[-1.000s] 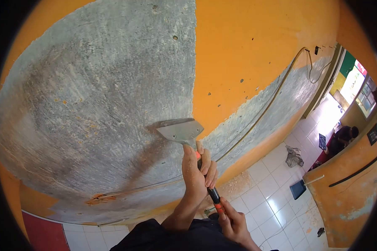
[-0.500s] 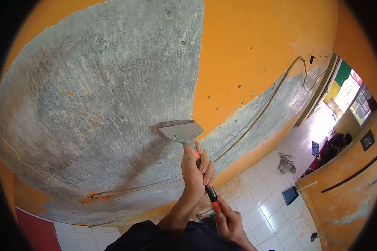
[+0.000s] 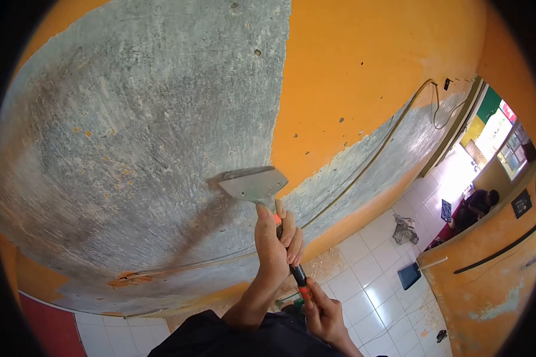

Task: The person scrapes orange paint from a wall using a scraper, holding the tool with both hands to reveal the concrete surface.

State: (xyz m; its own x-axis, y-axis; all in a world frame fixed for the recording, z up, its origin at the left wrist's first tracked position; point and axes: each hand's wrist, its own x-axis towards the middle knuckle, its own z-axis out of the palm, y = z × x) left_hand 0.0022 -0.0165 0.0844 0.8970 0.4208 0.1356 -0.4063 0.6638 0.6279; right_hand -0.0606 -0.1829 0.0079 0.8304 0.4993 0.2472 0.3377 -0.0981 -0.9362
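Observation:
A wall scraper (image 3: 253,185) with a wide grey metal head and a black and red handle meets the wall where bare grey plaster (image 3: 178,107) borders orange paint (image 3: 351,53). My left hand (image 3: 274,247) is wrapped around the upper handle, close below the head, its thumb lying along the neck. Lower down, my right hand (image 3: 324,315) closes on the red and black end of the same handle. The blade edge lies against the plaster, beside the ragged paint edge; whether it digs in is hard to see.
A cable (image 3: 375,154) runs along the wall. Scraped debris (image 3: 324,262) lies on the white tiled floor (image 3: 357,268) at its foot. To the right are a crumpled grey bag (image 3: 405,230), a dark dustpan-like object (image 3: 409,276), a low orange wall (image 3: 488,279) and a seated person (image 3: 479,202).
The scraper head has shifted slightly left against the wall and tilted a little. Both hands keep their hold on the handle, and the view has moved slightly.

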